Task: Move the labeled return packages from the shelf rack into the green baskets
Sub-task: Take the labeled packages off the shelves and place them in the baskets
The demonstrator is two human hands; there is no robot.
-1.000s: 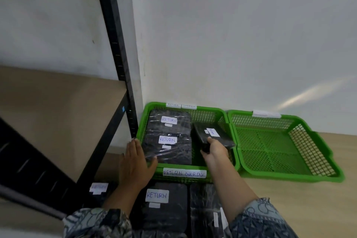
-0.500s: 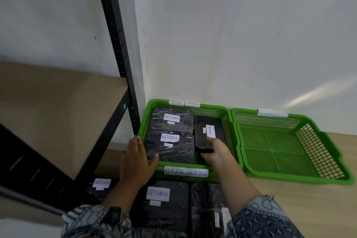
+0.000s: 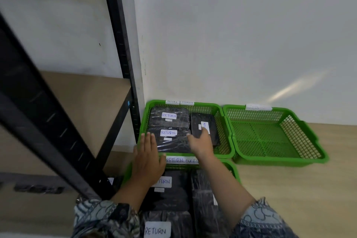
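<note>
Wooden floor (image 3: 289, 189) beside the shelf rack (image 3: 119, 44) carried green baskets. Of these, the labelled basket (image 3: 146, 114) held three return packages (image 3: 173, 123). The right hand (image 3: 201, 143), fingers extended, touched one. The left hand (image 3: 147, 158) lay flat at the front rim. The neighbouring basket (image 3: 280, 160) held none, so the task was judged partly done.

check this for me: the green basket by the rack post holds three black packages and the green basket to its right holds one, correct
Not quite: the head view shows the green basket on the right empty, only its mesh floor visible. The left green basket, by the rack post, does hold three black packages.
</note>
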